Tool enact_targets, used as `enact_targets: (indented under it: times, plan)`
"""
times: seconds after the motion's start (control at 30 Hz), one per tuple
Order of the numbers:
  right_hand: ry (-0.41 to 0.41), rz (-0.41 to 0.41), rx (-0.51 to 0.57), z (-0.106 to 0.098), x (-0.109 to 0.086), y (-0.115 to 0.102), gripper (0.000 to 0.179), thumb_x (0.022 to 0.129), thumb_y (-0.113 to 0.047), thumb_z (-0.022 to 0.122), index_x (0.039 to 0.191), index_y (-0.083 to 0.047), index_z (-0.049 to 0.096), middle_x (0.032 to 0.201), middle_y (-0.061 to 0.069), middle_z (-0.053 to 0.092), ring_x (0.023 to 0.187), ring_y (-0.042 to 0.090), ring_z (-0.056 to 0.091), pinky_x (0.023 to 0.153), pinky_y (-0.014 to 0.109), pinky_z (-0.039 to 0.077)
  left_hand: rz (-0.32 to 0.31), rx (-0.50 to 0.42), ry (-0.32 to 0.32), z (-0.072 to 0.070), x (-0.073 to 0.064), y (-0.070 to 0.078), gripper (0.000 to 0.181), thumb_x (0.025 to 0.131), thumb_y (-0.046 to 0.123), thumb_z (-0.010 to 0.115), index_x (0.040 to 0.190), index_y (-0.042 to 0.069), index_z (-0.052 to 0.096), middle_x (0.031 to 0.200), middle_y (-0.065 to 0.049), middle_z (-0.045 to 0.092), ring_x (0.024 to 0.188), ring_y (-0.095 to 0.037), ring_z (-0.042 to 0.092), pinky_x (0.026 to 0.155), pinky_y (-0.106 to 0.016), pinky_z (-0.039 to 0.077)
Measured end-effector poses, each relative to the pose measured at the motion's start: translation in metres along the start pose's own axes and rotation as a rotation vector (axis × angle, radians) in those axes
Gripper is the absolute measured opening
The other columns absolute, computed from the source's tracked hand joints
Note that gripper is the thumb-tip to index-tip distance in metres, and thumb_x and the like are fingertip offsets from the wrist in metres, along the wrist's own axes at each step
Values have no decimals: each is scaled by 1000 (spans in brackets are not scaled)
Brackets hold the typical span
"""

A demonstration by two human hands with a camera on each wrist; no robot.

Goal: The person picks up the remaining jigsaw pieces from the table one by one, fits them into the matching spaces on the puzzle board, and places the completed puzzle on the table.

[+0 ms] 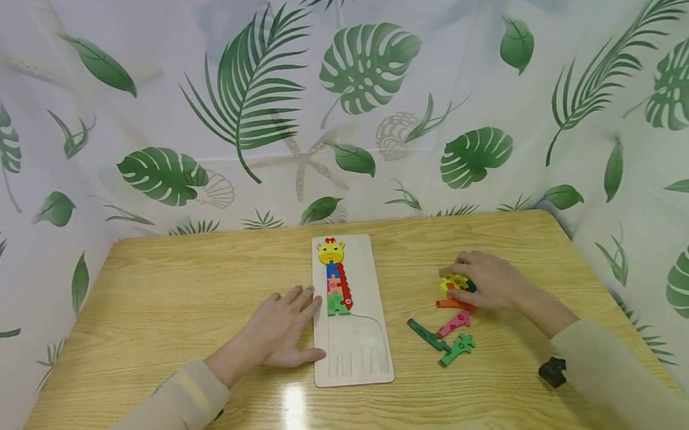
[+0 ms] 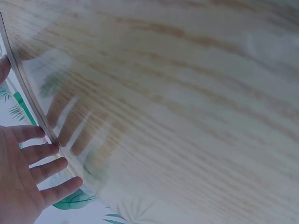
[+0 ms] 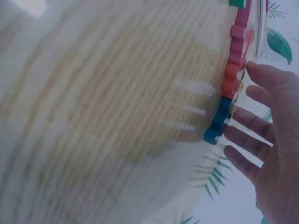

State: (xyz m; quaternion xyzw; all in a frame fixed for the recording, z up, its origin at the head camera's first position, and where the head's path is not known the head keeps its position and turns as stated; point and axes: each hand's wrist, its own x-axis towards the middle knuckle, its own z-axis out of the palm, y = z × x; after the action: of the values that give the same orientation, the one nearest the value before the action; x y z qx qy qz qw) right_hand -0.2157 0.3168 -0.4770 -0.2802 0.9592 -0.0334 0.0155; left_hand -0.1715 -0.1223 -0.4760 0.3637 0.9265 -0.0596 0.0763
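A wooden giraffe puzzle board point(image 1: 354, 261) lies on the table, with a yellow head piece point(image 1: 331, 252), a red mane piece point(image 1: 345, 288) and several neck pieces set in its upper part. My left hand point(image 1: 285, 330), fingers straight and spread, rests at the board's left edge. To the right, my right hand point(image 1: 492, 281) reaches over loose puzzle pieces, its fingertips right at a yellow piece point(image 1: 454, 282) and a dark blue piece point(image 3: 220, 116). An orange piece point(image 1: 451, 304) lies under its thumb. In the right wrist view the fingers are apart and loosely bent.
Nearer the front lie a pink piece point(image 1: 453, 324), a dark green piece point(image 1: 425, 335) and a bright green piece point(image 1: 457, 349). Bare leg-shaped recesses point(image 1: 355, 349) show in the board's lower part. A leaf-print curtain point(image 1: 376, 158) hangs behind the wooden table point(image 1: 203, 273).
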Motion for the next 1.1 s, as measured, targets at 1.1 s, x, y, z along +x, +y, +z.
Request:
enact_targets:
  times: [1.1]
  plan:
    - [-1,-33,1,5,19,-5,43,96,-49,74,126,-18,78,106,2,70,87,15,61,75,36,55,2,8,-6,0,0,1,99,94,81,45,162,9,41,170,-17,40,154,-38,44,117,-55,48]
